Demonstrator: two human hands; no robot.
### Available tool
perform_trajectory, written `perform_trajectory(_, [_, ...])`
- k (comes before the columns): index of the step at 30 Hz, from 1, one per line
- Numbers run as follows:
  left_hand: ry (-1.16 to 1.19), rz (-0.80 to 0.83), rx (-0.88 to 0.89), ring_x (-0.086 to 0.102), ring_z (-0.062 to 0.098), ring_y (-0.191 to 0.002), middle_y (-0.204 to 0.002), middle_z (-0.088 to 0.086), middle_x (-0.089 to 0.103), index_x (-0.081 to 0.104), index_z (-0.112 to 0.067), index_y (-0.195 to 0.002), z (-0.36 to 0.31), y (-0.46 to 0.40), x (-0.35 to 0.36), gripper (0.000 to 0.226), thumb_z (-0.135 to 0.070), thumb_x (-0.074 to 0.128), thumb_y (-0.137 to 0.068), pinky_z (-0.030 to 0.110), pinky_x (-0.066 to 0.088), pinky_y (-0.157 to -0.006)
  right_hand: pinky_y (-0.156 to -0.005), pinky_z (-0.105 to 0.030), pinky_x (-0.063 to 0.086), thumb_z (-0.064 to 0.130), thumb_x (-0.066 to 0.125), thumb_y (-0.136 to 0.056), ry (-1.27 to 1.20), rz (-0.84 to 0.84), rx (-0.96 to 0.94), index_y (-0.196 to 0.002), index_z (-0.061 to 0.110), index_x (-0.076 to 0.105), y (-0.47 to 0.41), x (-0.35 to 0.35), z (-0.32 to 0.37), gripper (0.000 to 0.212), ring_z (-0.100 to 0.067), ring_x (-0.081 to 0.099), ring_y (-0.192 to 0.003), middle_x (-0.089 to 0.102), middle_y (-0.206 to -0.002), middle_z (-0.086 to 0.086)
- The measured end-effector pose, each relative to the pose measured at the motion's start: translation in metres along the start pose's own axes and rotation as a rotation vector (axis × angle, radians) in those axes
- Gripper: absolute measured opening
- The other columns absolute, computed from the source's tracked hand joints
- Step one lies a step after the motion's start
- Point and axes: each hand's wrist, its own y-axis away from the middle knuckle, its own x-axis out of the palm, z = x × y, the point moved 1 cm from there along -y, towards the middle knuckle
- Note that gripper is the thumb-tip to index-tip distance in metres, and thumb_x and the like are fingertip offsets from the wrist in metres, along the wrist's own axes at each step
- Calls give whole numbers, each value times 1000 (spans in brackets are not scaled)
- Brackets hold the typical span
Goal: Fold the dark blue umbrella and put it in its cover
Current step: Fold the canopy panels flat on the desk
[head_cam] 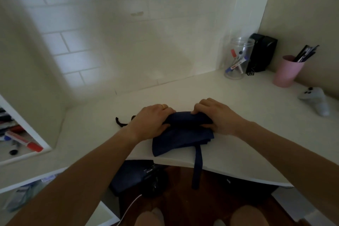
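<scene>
Both hands on the dark blue fabric umbrella [183,134], which lies near the front edge of the white desk [238,143]. Left hand [152,122] curled closed around its left end; right hand [216,115] pinching the rolled canopy at the right end, fingers bent down over it. Loose canopy folds spread flat toward the desk edge. Dark blue closure strap [197,167] hangs over the edge. Black wrist cord [120,122] pokes out left of the left hand. Pink plastic cup of pens [286,73] and clear marker jar [236,60] sit well apart, back right.
</scene>
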Motion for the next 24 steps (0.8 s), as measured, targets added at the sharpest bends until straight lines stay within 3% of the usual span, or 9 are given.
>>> perform_trajectory(3, [-74,-99,65,59,27,-87,-103,7,62,61,-13,-118,-5,4,7,33,-24,67,-87,43,51,-72,-89,-27,53,26,77,-85,-418,197,201,-105,31,64,-8,-19,-1,24,-5,64,-103,67,-113,10])
perform_trajectory(6, [-114,-158,66,56,26,-85,-101,7,60,61,-14,-112,-9,4,12,28,-19,69,-85,41,48,-69,-96,-35,55,25,76,-87,-566,227,264,-102,32,66,-8,-21,-5,19,-6,67,-104,72,-112,9])
perform_trajectory(8, [-96,-147,60,55,25,-88,-105,7,60,60,-16,-113,-10,4,12,30,-19,70,-85,39,49,-73,-95,-36,55,27,79,-84,-551,199,301,-108,33,63,-4,-17,-6,30,-8,69,-101,73,-112,6])
perform_trajectory(11, [35,-75,48,56,21,-99,-116,2,60,59,-24,-118,-6,7,5,34,-33,70,-87,36,49,-85,-93,-23,51,28,81,-82,-402,164,273,-126,26,63,-1,-15,2,48,-8,66,-103,71,-117,5])
perform_trajectory(14, [299,29,-59,56,15,-115,-130,-4,59,61,-35,-114,0,10,-5,23,-43,62,-93,35,47,-99,-87,-23,52,25,82,-81,-292,108,168,-119,23,68,2,-13,7,40,-6,63,-97,69,-112,7])
perform_trajectory(18, [367,121,-98,65,15,-98,-117,-5,69,50,-40,-124,-4,12,-5,34,-36,63,-94,41,53,-90,-84,-33,53,20,79,-81,-239,90,108,-110,23,66,8,-10,11,32,-11,59,-93,61,-107,6])
perform_trajectory(21, [289,67,-140,61,16,-107,-123,-2,65,51,-30,-138,-9,14,0,49,-35,68,-92,37,50,-96,-85,-32,49,25,76,-83,-272,157,114,-112,29,62,10,-11,9,32,-13,56,-96,56,-110,6])
perform_trajectory(24, [221,-18,-100,58,16,-104,-117,-3,62,60,-25,-129,-14,18,3,42,-35,69,-90,38,52,-89,-93,-31,49,32,71,-89,-415,259,188,-113,36,62,12,-19,4,26,-8,60,-106,64,-116,10])
